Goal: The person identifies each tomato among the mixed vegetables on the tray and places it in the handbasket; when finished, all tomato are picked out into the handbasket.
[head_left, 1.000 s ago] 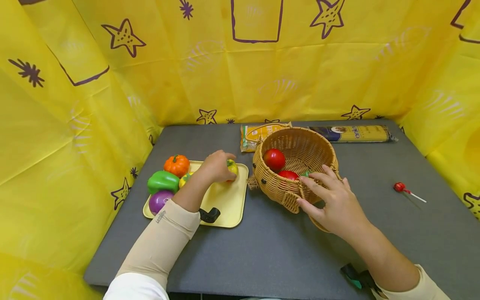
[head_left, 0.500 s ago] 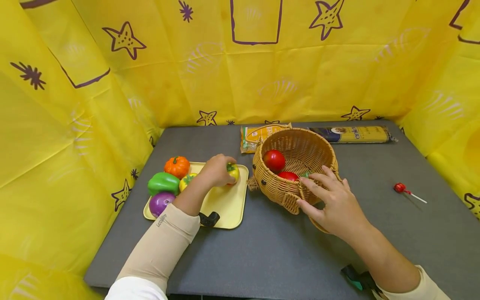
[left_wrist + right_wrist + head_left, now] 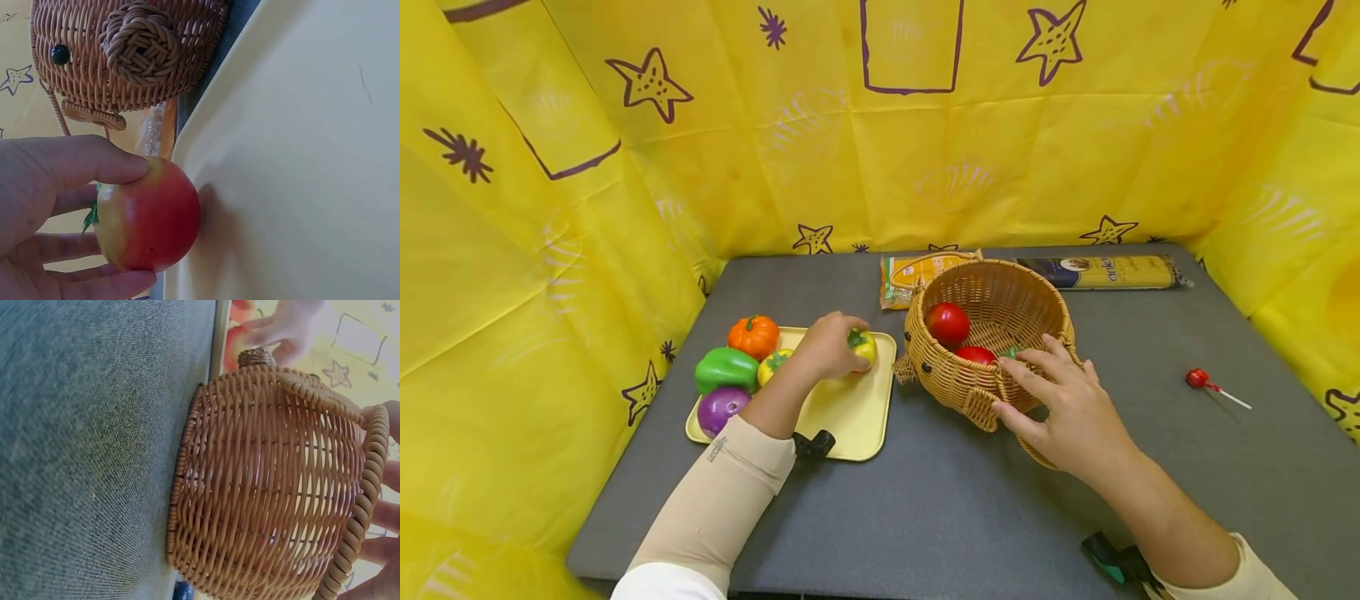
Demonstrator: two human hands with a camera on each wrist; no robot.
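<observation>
My left hand [image 3: 831, 346] grips a yellow-and-red tomato [image 3: 153, 215] with a green leafy top, thumb on one side and fingers on the other. The tomato is at the right end of a pale yellow tray [image 3: 850, 417], close over its surface. Beside the tray stands a wicker basket [image 3: 951, 383] with an animal face. Two red, round pieces lie inside it, one a red ball-shaped fruit [image 3: 947, 323]. My right hand [image 3: 1071, 408] rests on the basket's near right rim, its fingers spread and fairly straight. In the right wrist view the basket's handle [image 3: 365, 487] crosses before those fingers.
On the tray's left lie an orange pumpkin [image 3: 754, 337], a green pepper [image 3: 726, 370], a purple round vegetable [image 3: 721, 408] and another yellow tomato [image 3: 772, 365]. Behind the basket are an orange packet [image 3: 898, 279] and a long pasta packet [image 3: 1120, 272]. A red lollipop [image 3: 1198, 379] lies right.
My left fingers have settled around the tomato, and more of its green top shows. The right hand and basket have stayed in place.
</observation>
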